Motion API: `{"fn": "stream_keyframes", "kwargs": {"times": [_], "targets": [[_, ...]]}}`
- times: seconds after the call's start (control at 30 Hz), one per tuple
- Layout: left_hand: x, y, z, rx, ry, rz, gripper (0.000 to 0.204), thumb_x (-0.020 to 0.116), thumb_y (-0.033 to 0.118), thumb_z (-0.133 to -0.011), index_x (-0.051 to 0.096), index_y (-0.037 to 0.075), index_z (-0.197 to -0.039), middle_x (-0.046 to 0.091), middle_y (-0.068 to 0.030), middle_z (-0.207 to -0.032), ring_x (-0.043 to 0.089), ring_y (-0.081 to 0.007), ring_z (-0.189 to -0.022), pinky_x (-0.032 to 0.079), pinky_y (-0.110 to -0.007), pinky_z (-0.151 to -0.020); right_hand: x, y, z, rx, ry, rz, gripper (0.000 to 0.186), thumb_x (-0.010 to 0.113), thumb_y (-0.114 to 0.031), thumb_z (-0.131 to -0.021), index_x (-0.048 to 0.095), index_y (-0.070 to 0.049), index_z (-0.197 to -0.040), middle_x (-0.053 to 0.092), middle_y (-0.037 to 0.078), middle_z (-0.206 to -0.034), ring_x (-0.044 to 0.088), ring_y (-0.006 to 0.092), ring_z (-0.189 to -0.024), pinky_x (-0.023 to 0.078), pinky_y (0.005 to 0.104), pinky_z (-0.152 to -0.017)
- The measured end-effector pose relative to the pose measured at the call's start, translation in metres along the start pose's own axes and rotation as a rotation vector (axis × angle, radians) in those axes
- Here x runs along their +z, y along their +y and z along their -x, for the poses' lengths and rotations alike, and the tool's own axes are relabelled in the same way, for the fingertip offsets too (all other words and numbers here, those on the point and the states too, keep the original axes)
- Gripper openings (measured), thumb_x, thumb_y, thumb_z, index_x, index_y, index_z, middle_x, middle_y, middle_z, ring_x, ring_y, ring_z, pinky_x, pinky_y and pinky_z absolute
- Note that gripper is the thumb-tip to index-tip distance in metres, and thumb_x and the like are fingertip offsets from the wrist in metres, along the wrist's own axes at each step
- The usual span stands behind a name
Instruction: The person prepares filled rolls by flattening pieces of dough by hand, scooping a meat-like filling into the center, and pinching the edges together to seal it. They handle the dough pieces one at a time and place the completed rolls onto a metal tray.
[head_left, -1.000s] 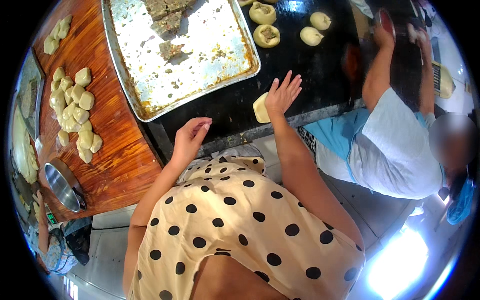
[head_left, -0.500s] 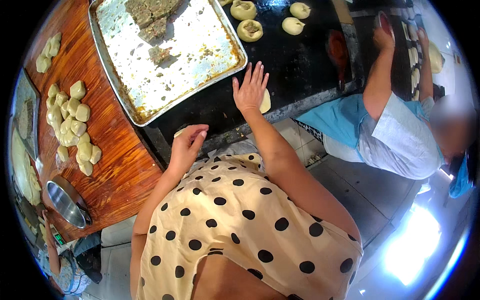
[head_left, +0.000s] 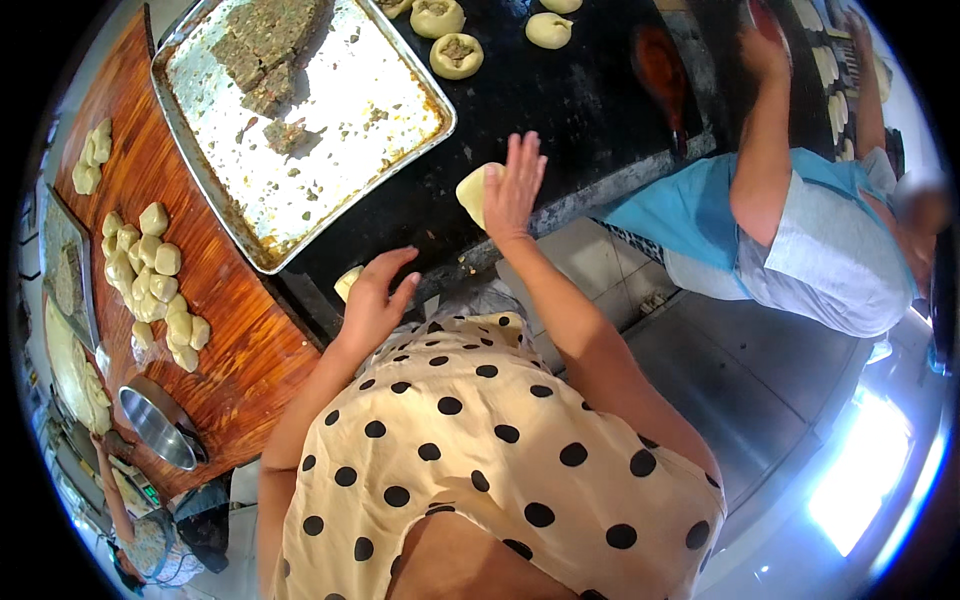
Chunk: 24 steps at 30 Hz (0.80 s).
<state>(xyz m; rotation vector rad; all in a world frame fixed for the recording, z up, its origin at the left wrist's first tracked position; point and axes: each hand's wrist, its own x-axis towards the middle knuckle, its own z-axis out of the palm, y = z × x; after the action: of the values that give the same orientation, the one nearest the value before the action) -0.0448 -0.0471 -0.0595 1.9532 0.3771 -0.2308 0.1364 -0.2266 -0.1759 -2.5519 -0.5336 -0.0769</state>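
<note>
A pale, flattened piece of dough (head_left: pixel 471 194) lies on the black worktop (head_left: pixel 590 130). My right hand (head_left: pixel 513 192) is at its right edge, fingers stretched out, the thumb side over the dough; whether it presses cannot be told. Lower left, my left hand (head_left: pixel 376 292) hovers near the worktop's front edge with thumb and fingers apart and nothing between them. Just beside it sits another small dough piece (head_left: pixel 348 283), partly hidden by that hand. Beyond my hands, a metal tray (head_left: pixel 350 190) carries a crumbly brown block of filling (head_left: pixel 262 50).
Filled dough rounds (head_left: pixel 456 56) and closed ones (head_left: pixel 549 31) sit at the back. Several dough balls (head_left: pixel 150 262) cluster on the wooden table (head_left: pixel 240 370), near a steel bowl (head_left: pixel 160 425). A red-brown ladle-shaped thing (head_left: pixel 660 75) lies at right. A co-worker (head_left: pixel 800 220) stands there; another person (head_left: pixel 155 540) is lower left.
My right hand has shifted to the right across the dough, uncovering its left part. My left hand has opened a little beside the small piece. The whole view has swung slightly.
</note>
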Motion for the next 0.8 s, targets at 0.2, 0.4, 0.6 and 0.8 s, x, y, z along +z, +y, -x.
{"fn": "stream_keyframes", "kwargs": {"times": [0.2, 0.4, 0.6, 0.8], "targets": [[0.053, 0.002, -0.064, 0.421, -0.173, -0.555, 0.062, 0.069, 0.02, -0.086, 0.046, -0.003, -0.138, 0.037, -0.0218, -0.15, 0.034, -0.0368, -0.141, 0.027, -0.046, -0.117, 0.013, 0.033, -0.005, 0.144, -0.044, 0.215, 0.065, 0.042, -0.039, -0.101, 0.028, 0.0, -0.151, 0.014, 0.026, -0.16, 0.014, 0.0381, -0.149, 0.007, 0.0516, -0.121], [0.085, -0.004, -0.091, 0.406, -0.258, -0.79, 0.073, 0.067, 0.028, -0.085, 0.04, -0.008, -0.142, 0.029, -0.0249, -0.154, 0.026, -0.0359, -0.145, 0.017, -0.048, -0.12, 0.015, 0.03, -0.03, 0.198, 0.053, 0.113, 0.064, 0.042, -0.039, -0.101, 0.028, 0.0, -0.151, 0.015, 0.026, -0.159, 0.013, 0.0382, -0.149, 0.007, 0.0511, -0.121], [0.087, -0.015, -0.093, 0.418, -0.278, -0.949, 0.062, 0.059, 0.025, -0.09, 0.043, -0.008, -0.14, 0.028, -0.0251, -0.155, 0.025, -0.035, -0.146, 0.017, -0.048, -0.12, 0.021, 0.04, -0.053, 0.056, 0.006, 0.29, 0.061, 0.045, -0.036, -0.1, 0.034, -0.002, -0.149, 0.021, 0.028, -0.157, 0.016, 0.0397, -0.148, 0.008, 0.0508, -0.121], [0.07, -0.018, -0.07, 0.335, -0.317, -0.668, 0.058, 0.065, 0.024, -0.088, 0.05, -0.004, -0.135, 0.034, -0.0256, -0.151, 0.031, -0.0373, -0.142, 0.022, -0.049, -0.119, 0.012, 0.009, -0.042, 0.03, -0.034, 0.189, 0.063, 0.05, -0.036, -0.099, 0.033, 0.0, -0.148, 0.024, 0.029, -0.155, 0.018, 0.0415, -0.147, 0.012, 0.0536, -0.12]]}}
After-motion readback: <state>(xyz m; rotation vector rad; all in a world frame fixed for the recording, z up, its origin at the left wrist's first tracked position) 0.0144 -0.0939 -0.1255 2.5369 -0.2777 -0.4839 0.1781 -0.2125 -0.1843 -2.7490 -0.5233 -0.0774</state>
